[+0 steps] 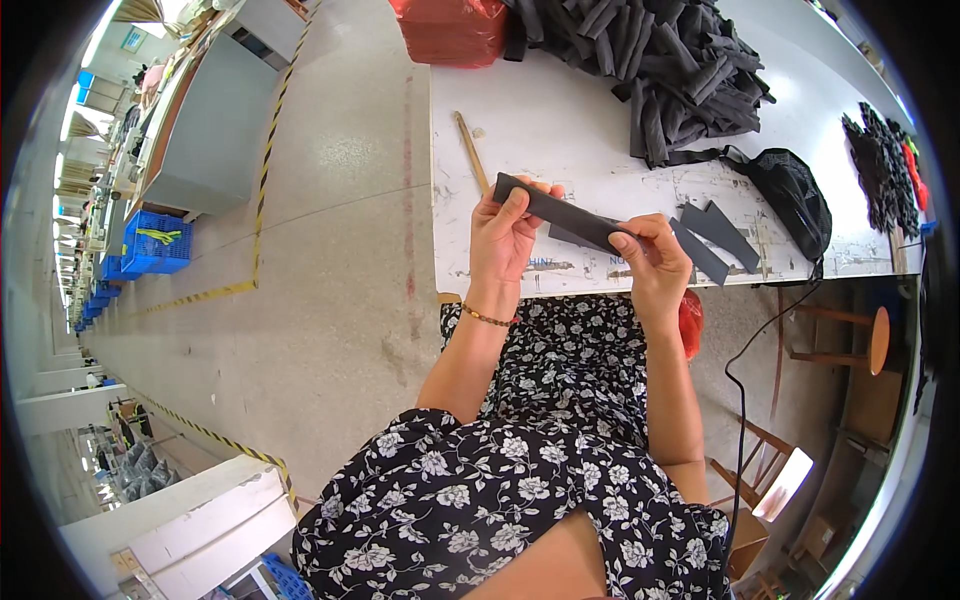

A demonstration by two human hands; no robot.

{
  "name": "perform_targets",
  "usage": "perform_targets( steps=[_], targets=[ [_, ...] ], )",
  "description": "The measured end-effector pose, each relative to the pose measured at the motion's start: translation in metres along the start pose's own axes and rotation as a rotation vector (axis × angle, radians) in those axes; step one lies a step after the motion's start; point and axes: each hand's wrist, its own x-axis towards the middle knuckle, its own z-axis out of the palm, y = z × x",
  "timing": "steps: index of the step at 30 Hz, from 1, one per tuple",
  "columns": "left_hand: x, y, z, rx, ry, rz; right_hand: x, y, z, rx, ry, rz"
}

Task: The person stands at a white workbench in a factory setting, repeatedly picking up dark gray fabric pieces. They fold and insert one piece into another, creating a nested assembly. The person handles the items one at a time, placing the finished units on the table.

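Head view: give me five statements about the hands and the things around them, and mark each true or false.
1. The left hand and right hand both hold the strip. True.
2. The bracelet is on the right wrist. False: the bracelet is on the left wrist.
3. The stick lies on the table. True.
4. The red bundle is right of the dark pile. False: the red bundle is left of the dark pile.
5. The blue basket stands on the table. False: the blue basket is off the table, to its left.
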Motion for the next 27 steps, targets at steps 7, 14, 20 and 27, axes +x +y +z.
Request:
perform_targets(
  steps=[7, 14, 20, 27],
  targets=[
    [0.001, 0.005, -0.001, 0.086, -0.01, 0.048, 0.003, -0.003, -0.001, -0.09, 0.006, -0.07],
    [0.001, -0.003, -0.005, -0.154, 0.107, 0.004, -0.002, 0.003, -0.003, -0.051, -0.004, 0.055],
    [0.003, -0.006, -0.001, -0.068, 0.173, -0.038, -0.01, -0.006, 0.004, -0.426, 0.024, -0.379],
    [-0.016, -0.005, 0.0, 0.124, 0.345, -0.323, -0.011, 0.0, -0.009, -0.811, -0.206, -0.843]
  ],
)
